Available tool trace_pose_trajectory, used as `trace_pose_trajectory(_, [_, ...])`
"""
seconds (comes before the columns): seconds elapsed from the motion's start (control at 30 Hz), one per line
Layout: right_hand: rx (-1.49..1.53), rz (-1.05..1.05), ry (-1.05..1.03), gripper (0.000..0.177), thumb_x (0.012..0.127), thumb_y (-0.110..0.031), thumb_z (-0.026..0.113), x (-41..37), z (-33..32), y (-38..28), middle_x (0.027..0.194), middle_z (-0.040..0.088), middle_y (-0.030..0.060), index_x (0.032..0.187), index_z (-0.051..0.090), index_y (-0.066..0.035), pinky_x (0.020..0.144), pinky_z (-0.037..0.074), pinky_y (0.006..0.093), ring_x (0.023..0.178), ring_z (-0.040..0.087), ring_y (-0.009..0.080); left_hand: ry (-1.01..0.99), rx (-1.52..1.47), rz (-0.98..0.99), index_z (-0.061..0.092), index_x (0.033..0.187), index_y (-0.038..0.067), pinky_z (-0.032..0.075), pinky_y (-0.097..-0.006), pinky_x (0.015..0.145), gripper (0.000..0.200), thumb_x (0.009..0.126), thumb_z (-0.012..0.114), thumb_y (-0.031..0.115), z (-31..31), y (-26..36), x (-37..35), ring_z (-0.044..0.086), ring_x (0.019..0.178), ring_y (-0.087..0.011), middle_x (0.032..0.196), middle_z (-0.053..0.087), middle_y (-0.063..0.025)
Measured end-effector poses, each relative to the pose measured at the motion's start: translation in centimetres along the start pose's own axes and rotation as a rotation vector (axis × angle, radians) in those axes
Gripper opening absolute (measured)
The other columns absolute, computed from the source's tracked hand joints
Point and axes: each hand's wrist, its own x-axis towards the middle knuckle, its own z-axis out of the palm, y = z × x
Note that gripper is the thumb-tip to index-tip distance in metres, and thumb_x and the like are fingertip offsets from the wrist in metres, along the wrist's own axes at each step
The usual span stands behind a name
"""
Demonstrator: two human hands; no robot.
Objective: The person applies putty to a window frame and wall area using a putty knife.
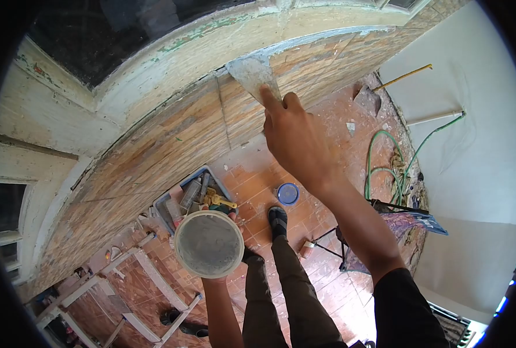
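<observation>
My right hand [295, 136] is closed around a putty knife [253, 74], one finger laid along its blade. The wide blade, smeared with pale filler, meets the joint between the white window frame [171, 64] and the brick-patterned wall [171, 139]. Pale filler [316, 39] runs along that joint to the right of the blade. Lower down, my left hand [233, 217] supports a round tub [209, 244] from beneath, its fingers curled at the far rim. Grey paste coats the inside of the tub.
A grey tool crate [220, 180] with several tools stands on the tiled floor below the wall. Beside my foot is a blue-lidded can [287, 194]. A wooden ladder [159, 278] lies lower left; a green hose [369, 168], a shovel [367, 100] and a folding chair [385, 232] are at right.
</observation>
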Motion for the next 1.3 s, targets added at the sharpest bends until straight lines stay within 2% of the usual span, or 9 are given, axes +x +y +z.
trace_pose_trajectory(0.17, [0.022,-0.026,-0.185,0.043,0.091,-0.004,0.058,-2.0,-4.3,-1.6,0.096,0.061,0.0292,0.134,0.057,0.004,0.064,0.058,0.0504,0.074,0.069,0.0464,-0.031,0.041,-0.018,0.033,0.16,0.03,0.05,-0.0615,0.089,0.077,0.094,0.062,0.06,0.7,-0.6,-0.7,0.047,0.131,-0.0495,0.157,0.038,-0.0285])
trace_pose_trajectory(0.37, [0.082,-0.018,0.126,0.038,0.095,-0.007,0.059,-0.5,-1.0,0.3,0.093,0.062,0.0262,0.132,0.06,0.001,0.066,0.057,0.049,0.074,0.068,0.0439,-0.072,0.025,-0.037,0.028,0.162,0.032,0.051,-0.0612,0.087,0.08,0.094,0.061,0.061,0.1,0.1,-1.1,0.048,0.128,-0.0516,0.157,0.037,-0.0295])
trace_pose_trajectory(0.47, [0.287,-0.06,0.206,0.036,0.096,-0.009,0.059,0.4,2.2,1.8,0.091,0.062,0.0249,0.131,0.061,-0.002,0.064,0.057,0.0482,0.073,0.067,0.0427,-0.064,0.008,-0.052,0.028,0.162,0.032,0.051,-0.062,0.087,0.081,0.094,0.061,0.061,-0.1,0.7,-1.1,0.047,0.128,-0.052,0.157,0.036,-0.0298])
trace_pose_trajectory(0.6, [0.234,0.01,0.137,0.034,0.095,-0.01,0.06,0.2,2.6,1.2,0.091,0.063,0.0253,0.128,0.064,-0.003,0.067,0.057,0.0493,0.076,0.068,0.0435,-0.018,0.041,-0.014,0.028,0.161,0.032,0.052,-0.0617,0.087,0.081,0.094,0.062,0.061,-0.5,1.1,-1.4,0.047,0.128,-0.0518,0.157,0.036,-0.0299])
trace_pose_trajectory(0.73, [0.108,0.044,-0.007,0.033,0.093,-0.01,0.061,-0.6,-1.4,-0.5,0.092,0.064,0.0255,0.125,0.067,-0.003,0.069,0.057,0.0511,0.081,0.069,0.0445,-0.001,0.033,0.005,0.028,0.161,0.032,0.052,-0.0625,0.088,0.08,0.094,0.061,0.061,-0.3,0.9,-1.2,0.045,0.13,-0.0524,0.157,0.036,-0.0303])
trace_pose_trajectory(0.87, [0.118,0.017,-0.115,0.034,0.093,-0.009,0.06,-2.6,-3.2,-0.6,0.091,0.063,0.0246,0.126,0.067,-0.003,0.069,0.056,0.0512,0.078,0.068,0.0448,-0.147,-0.002,-0.066,0.027,0.162,0.031,0.052,-0.0649,0.09,0.08,0.095,0.061,0.061,0.2,1.1,-1.4,0.042,0.133,-0.0528,0.157,0.035,-0.0308])
trace_pose_trajectory(1.07, [0.184,-0.028,0.214,0.038,0.093,-0.008,0.063,-0.9,0.1,0.4,0.087,0.061,0.0206,0.131,0.065,-0.006,0.064,0.054,0.0476,0.069,0.065,0.0397,-0.182,0.011,-0.056,0.026,0.162,0.031,0.051,-0.0654,0.092,0.081,0.095,0.059,0.062,0.5,1.5,-1.3,0.042,0.133,-0.0528,0.157,0.032,-0.0319])
trace_pose_trajectory(1.23, [0.266,-0.131,0.338,0.051,0.093,-0.005,0.064,-0.4,6.8,2.1,0.088,0.06,0.0165,0.143,0.058,-0.013,0.059,0.055,0.0458,0.068,0.065,0.0356,-0.07,-0.047,-0.028,0.027,0.162,0.029,0.051,-0.0639,0.088,0.08,0.096,0.058,0.062,-0.3,1.7,-1.5,0.045,0.13,-0.0531,0.157,0.033,-0.0318])
trace_pose_trajectory(1.3, [0.263,-0.157,0.351,0.053,0.093,-0.005,0.064,-0.6,8.3,2.3,0.09,0.059,0.0159,0.145,0.055,-0.014,0.058,0.055,0.0458,0.067,0.064,0.0354,-0.153,-0.05,-0.052,0.027,0.162,0.029,0.052,-0.0629,0.086,0.08,0.096,0.059,0.062,-0.2,1.4,-1.5,0.046,0.13,-0.0531,0.157,0.034,-0.0319])
